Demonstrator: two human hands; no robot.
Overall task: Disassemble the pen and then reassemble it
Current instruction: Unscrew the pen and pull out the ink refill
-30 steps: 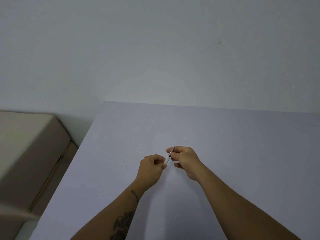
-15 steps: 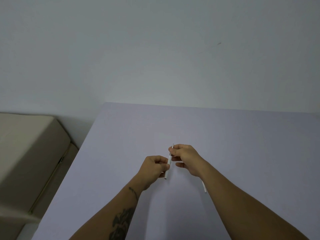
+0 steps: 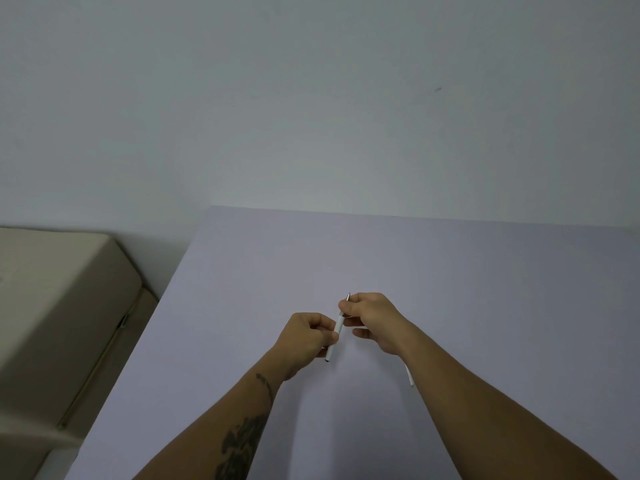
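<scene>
A thin white pen (image 3: 337, 329) stands nearly upright above the pale table (image 3: 485, 278), its metal tip pointing up and away from me. My left hand (image 3: 306, 336) pinches the lower white barrel. My right hand (image 3: 372, 315) pinches the upper end just below the metal tip. A second slim white pen part (image 3: 409, 375) lies on the table, mostly hidden under my right forearm.
A beige cushioned seat or box (image 3: 59, 292) stands beside the table's left edge. A plain grey wall (image 3: 311, 98) rises straight behind the table's far edge.
The pen has swung from a short slanted stub between my hands to nearly upright, with more white barrel showing below my left fingers. The white part by my right forearm has come into view.
</scene>
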